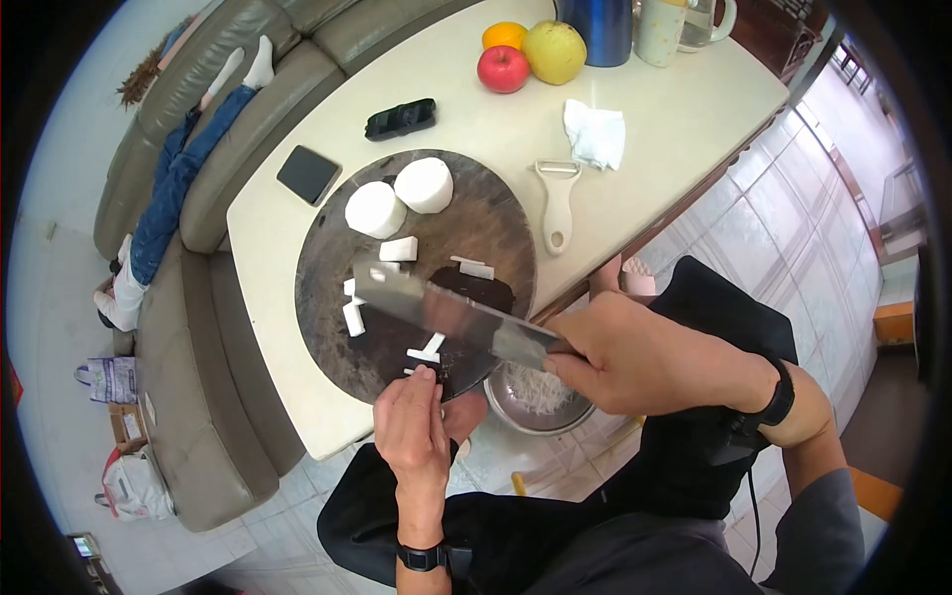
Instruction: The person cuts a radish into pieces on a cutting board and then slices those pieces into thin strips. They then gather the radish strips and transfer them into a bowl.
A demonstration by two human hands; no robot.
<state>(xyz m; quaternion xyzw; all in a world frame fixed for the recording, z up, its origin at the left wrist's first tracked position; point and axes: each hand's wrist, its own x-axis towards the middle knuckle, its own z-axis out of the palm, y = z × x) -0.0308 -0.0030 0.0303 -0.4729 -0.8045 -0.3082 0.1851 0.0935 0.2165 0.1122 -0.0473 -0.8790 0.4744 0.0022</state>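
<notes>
My right hand (620, 347) is wrapped round the handle of a wide cleaver (451, 312), whose blade lies above the round dark chopping board (476, 198). At the board's near edge, the fingertips of my left hand (412, 412) are pressed together at small white pieces (426, 352); whether they grip one is hidden. Two thick white rounds (375, 210) (423, 185) sit at the board's far side. White blocks (399, 249) (353, 318) and thin slices (476, 269) lie around the blade. Below the board's right edge, a metal bowl (541, 424) holds white shreds.
On the table (347, 397) are a phone (308, 175), a black case (401, 119), a peeler (557, 203), a white cloth (596, 134), fruit (504, 69) and a blue flask (597, 30). A person in jeans (183, 178) lies on the grey sofa (198, 387).
</notes>
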